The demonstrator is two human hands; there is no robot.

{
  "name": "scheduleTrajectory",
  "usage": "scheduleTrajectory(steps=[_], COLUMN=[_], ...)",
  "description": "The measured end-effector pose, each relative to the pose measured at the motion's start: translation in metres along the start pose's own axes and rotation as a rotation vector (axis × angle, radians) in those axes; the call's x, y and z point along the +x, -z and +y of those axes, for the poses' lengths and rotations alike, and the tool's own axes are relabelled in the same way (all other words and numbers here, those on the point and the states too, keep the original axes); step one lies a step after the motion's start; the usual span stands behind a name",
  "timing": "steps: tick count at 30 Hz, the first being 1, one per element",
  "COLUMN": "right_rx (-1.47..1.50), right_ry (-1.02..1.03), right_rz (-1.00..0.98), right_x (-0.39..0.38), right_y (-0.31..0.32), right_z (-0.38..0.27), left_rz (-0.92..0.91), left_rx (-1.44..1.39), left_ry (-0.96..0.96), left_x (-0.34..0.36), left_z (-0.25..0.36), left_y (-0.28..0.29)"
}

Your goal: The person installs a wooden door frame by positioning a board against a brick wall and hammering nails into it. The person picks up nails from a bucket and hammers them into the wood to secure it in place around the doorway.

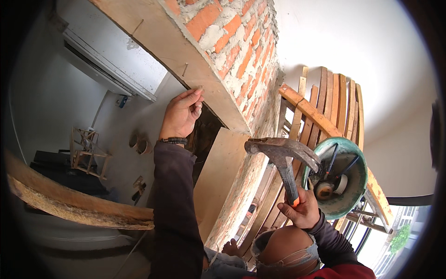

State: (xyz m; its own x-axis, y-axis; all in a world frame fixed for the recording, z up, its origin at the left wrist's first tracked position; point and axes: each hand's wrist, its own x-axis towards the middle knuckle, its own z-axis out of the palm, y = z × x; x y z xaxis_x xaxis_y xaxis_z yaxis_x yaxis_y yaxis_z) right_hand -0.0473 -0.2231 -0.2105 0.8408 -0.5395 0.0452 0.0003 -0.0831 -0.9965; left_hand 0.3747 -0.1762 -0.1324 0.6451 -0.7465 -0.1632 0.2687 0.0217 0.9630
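Hammer (284, 162) sits gripped in right hand (303, 209); left hand (180, 116) pinches fingertips (198, 91) at board (172, 51) with 2 nails (185, 69).

Left grip (182, 115) raised, pinching, right grip (303, 209) curled lower

Beside us we see a platform of long, narrow, brown wooden planks (327, 104), set side by side. A thicker orange-brown wooden beam (316, 114) crosses over them. Above these we find a round green bucket (337, 211); whether it touches the wood, we cannot tell.
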Motion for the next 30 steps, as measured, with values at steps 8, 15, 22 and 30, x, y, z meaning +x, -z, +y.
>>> scheduleTrajectory(steps=[8,15,22,30], right_rx=[-0.372,-0.858,-1.231,-1.446], right_ry=[0.305,0.458,0.632,0.602], right_rz=[0.014,-0.106,-0.121,0.063], right_x=[0.017,0.068,0.128,0.165], right_y=[0.010,0.006,0.002,0.011], right_z=[-0.032,-0.069,-0.100,-0.101], left_rz=[-0.185,-0.218,-0.368,-0.169], left_rx=[-0.173,-0.166,-0.344,-0.196], left_ry=[0.047,0.091,0.226,0.071], left_x=[0.014,0.017,0.039,0.037], left_z=[0.002,0.000,-0.005,-0.012], left_y=[-0.004,0.005,0.014,-0.009])
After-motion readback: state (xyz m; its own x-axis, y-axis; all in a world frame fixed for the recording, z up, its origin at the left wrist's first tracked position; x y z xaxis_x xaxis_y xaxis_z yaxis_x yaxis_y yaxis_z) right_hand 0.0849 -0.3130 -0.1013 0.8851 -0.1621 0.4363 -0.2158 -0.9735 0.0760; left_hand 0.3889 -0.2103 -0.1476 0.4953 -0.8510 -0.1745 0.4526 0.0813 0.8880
